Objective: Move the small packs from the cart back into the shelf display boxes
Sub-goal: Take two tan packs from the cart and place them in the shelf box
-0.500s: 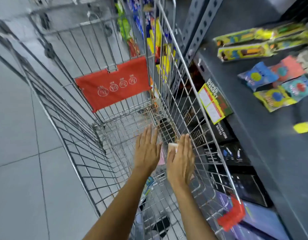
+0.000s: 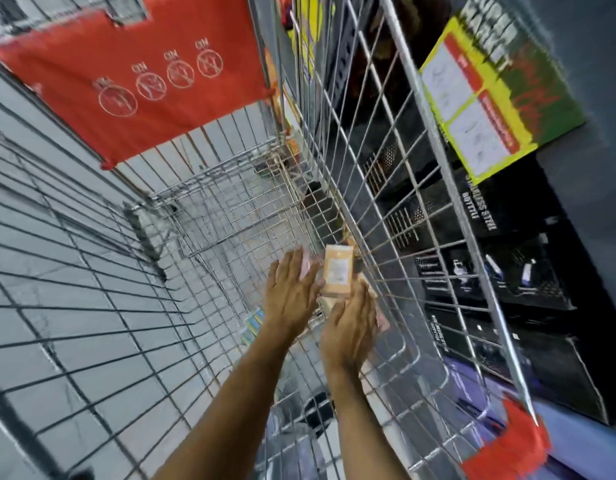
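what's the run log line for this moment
stage: gathering packs in cart | left hand: flat against orange pack | right hand: cupping stack from other side | shelf placement: not yet done

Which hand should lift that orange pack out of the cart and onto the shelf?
Probably the right hand. It already touches the orange pack from below and lies nearer the shelf-side cart wall. The left hand is on the far side.

Two bare forearms, no sleeves, hands without gloves or rings.
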Demonstrator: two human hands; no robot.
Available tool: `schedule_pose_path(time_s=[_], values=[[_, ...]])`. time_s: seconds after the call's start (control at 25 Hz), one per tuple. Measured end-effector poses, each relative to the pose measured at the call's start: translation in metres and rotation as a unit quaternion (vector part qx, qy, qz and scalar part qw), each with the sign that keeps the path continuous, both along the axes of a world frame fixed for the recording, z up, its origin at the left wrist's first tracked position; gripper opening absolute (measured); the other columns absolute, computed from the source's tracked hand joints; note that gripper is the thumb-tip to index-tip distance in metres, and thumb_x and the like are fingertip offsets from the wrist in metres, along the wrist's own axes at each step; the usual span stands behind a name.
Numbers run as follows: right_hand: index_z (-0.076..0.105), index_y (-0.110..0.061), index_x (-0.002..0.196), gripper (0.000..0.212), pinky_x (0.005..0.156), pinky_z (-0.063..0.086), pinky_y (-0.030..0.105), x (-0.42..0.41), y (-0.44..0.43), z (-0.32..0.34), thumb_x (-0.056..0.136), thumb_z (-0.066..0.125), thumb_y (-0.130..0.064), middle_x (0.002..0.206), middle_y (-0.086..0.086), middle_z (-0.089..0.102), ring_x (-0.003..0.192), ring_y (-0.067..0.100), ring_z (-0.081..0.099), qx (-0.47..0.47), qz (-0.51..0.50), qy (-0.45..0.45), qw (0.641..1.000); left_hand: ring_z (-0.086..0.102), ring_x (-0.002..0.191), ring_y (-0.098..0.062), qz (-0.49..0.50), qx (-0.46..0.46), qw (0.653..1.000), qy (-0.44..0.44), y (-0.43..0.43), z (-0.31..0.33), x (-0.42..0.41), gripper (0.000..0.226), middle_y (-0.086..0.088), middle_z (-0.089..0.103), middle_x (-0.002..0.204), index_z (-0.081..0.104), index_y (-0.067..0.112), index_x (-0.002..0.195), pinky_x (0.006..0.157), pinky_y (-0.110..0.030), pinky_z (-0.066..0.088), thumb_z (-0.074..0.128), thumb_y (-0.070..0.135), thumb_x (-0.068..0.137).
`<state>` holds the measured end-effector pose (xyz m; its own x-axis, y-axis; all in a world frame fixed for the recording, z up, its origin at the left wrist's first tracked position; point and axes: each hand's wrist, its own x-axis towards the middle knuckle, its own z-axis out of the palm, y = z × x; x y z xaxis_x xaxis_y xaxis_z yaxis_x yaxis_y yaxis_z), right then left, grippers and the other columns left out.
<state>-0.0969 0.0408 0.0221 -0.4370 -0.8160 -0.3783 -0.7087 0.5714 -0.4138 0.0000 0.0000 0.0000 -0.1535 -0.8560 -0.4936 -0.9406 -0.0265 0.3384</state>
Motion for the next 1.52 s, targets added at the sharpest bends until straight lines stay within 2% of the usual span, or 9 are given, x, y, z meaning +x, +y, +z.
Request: schedule_pose_path(time_s=[0.24,0.44,0.52,0.64,0.76,0.88,1.04,1.28,1.52], values=[[0.043,-0.015,0.135,0.052,0.108,0.034,0.051,0.017,-0.020,-0.012,0.086,0.055,0.000,0.134,0.013,0.053,0.124,0.028,0.046,-0.069,-0.121,-0.058,0.989,-0.003,0.146,-0.027,-0.095,-0.029,0.989,-0.113,0.000,-0.009,0.060,0.054,-0.012,-0.005,0.159,0.003,0.031,0.146,0.118,-0.045,-0.002,0.017,0.048,0.098],[0.050,-0.015,0.129,0.055,0.094,0.049,0.049,0.056,-0.023,0.000,0.079,0.063,0.003,0.126,0.010,0.057,0.111,0.028,0.054,-0.154,0.052,-0.075,0.984,-0.001,0.147,-0.020,0.117,-0.057,0.991,0.025,-0.017,-0.002,0.061,0.056,-0.005,0.001,0.159,0.009,0.029,0.146,0.118,-0.045,0.006,0.009,0.051,0.095],[0.050,-0.016,0.129,0.050,0.098,0.045,0.047,0.060,-0.018,-0.003,0.083,0.062,-0.004,0.134,0.010,0.054,0.118,0.028,0.051,-0.131,0.074,-0.044,0.988,0.001,0.147,-0.018,0.146,-0.066,0.984,0.075,-0.019,-0.001,0.059,0.053,-0.003,0.005,0.159,0.006,0.030,0.146,0.117,-0.045,0.005,0.010,0.048,0.097],[0.038,-0.018,0.138,0.050,0.110,0.020,0.044,0.042,-0.011,-0.012,0.091,0.056,-0.020,0.151,0.013,0.034,0.137,0.029,0.031,-0.034,-0.066,0.058,0.996,0.000,0.146,-0.018,0.029,-0.038,0.998,0.047,-0.016,-0.005,0.055,0.051,-0.003,0.000,0.159,-0.006,0.032,0.143,0.117,-0.041,0.001,0.017,0.043,0.099],[0.027,-0.015,0.143,0.055,0.110,0.005,0.039,0.029,-0.013,-0.018,0.095,0.048,-0.031,0.155,0.016,0.021,0.142,0.029,0.020,0.033,-0.084,0.085,0.992,0.003,0.146,-0.025,-0.048,0.004,0.999,0.014,-0.010,-0.014,0.038,0.056,-0.008,-0.009,0.159,-0.002,0.026,0.146,0.117,-0.046,0.005,0.021,0.044,0.098],[0.025,-0.016,0.144,0.057,0.116,0.014,0.046,0.029,-0.014,-0.018,0.093,0.050,-0.021,0.157,0.012,0.016,0.144,0.030,0.010,0.033,-0.043,0.052,0.997,0.010,0.146,-0.027,-0.046,-0.016,0.998,0.025,-0.017,-0.019,0.030,0.058,-0.013,-0.010,0.158,0.003,0.021,0.147,0.117,-0.048,0.009,0.033,0.033,0.099],[0.030,-0.015,0.142,0.064,0.116,0.016,0.044,0.026,-0.010,-0.021,0.084,0.056,-0.001,0.157,0.008,0.018,0.144,0.025,0.012,0.001,0.160,0.021,0.987,0.016,0.145,-0.026,-0.067,-0.043,0.996,0.043,-0.040,-0.020,0.038,0.065,-0.015,-0.001,0.158,0.013,0.021,0.147,0.117,-0.047,0.008,0.047,0.010,0.093],[0.029,-0.020,0.142,0.059,0.108,0.030,0.042,0.025,-0.018,-0.022,0.091,0.057,-0.032,0.152,0.015,0.029,0.133,0.031,0.036,-0.002,0.036,0.024,0.999,0.033,0.136,-0.034,0.033,-0.050,0.998,0.027,-0.043,-0.018,0.024,0.058,-0.015,0.012,0.158,0.025,0.023,0.144,0.112,-0.048,0.019,0.045,0.043,0.093],[0.030,-0.019,0.142,0.065,0.092,0.046,0.037,0.021,-0.021,-0.018,0.088,0.063,-0.029,0.124,0.013,0.055,0.108,0.025,0.053,-0.019,0.029,0.012,0.999,0.041,0.129,-0.039,0.087,-0.067,0.993,0.043,-0.037,-0.021,0.012,0.063,-0.024,0.031,0.149,0.027,0.018,0.143,0.103,-0.050,0.038,0.051,0.042,0.091]])
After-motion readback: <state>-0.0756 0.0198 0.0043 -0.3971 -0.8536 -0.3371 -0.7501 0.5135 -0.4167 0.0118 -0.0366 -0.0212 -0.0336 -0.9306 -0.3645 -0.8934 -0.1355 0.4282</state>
